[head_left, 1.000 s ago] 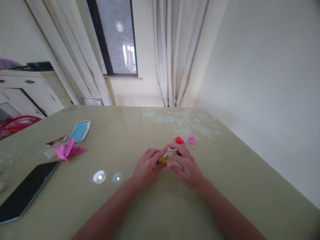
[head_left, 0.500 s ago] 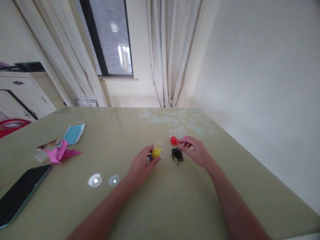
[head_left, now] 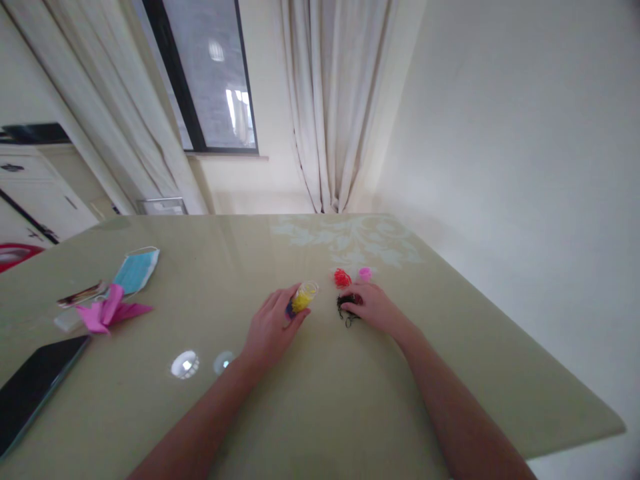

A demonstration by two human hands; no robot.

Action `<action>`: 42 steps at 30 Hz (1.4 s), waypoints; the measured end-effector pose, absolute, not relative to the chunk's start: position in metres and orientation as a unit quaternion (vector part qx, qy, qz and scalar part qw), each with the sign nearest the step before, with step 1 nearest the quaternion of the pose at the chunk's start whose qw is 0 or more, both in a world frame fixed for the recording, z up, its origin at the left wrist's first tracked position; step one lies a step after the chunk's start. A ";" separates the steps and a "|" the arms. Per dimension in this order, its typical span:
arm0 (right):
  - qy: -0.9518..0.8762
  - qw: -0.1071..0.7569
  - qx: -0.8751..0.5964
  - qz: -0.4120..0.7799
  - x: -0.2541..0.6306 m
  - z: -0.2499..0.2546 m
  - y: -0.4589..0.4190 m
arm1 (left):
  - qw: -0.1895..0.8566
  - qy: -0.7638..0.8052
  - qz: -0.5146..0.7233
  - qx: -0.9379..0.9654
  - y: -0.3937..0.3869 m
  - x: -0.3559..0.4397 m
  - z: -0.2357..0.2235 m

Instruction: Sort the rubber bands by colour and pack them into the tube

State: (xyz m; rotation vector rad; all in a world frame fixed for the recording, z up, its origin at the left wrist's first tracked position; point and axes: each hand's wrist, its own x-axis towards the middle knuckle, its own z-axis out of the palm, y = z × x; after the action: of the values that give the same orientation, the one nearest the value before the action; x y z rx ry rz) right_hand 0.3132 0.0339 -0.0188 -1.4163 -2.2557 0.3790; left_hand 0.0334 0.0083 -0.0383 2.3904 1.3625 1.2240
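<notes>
My left hand [head_left: 274, 325] is wrapped round a small clear container [head_left: 309, 289], tilted on its side, with yellow and dark rubber bands [head_left: 301, 301] inside. A little to the right, my right hand [head_left: 374, 307] has its fingers curled down onto a loose pile of black rubber bands [head_left: 346, 305] on the table. Part of that pile is hidden under the fingers. Just behind it lies a small heap of red rubber bands [head_left: 343, 278]. Beyond my right hand is a small pink object [head_left: 365, 274], too small to make out clearly.
The glossy table [head_left: 320, 413] ends along a slanting right edge by the wall. On the left lie a blue face mask [head_left: 136, 270], a pink paper crane [head_left: 111, 311] and a dark phone-like slab [head_left: 43, 383]. Curtains and a window stand behind.
My right hand has moved from beside the red bands down onto the black ones, uncovering the pink object. My left hand still holds the container. The view has turned slightly right.
</notes>
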 end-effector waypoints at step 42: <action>-0.647 0.473 -0.447 0.397 0.281 0.007 0.013 | 0.006 0.436 0.335 0.835 -0.008 0.045 -0.031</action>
State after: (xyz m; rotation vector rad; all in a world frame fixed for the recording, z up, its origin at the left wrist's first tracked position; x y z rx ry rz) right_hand 0.2811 0.0134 0.0072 -1.0936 -1.5843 0.9726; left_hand 0.0454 -0.0076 -0.0312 2.6138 1.3641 1.0477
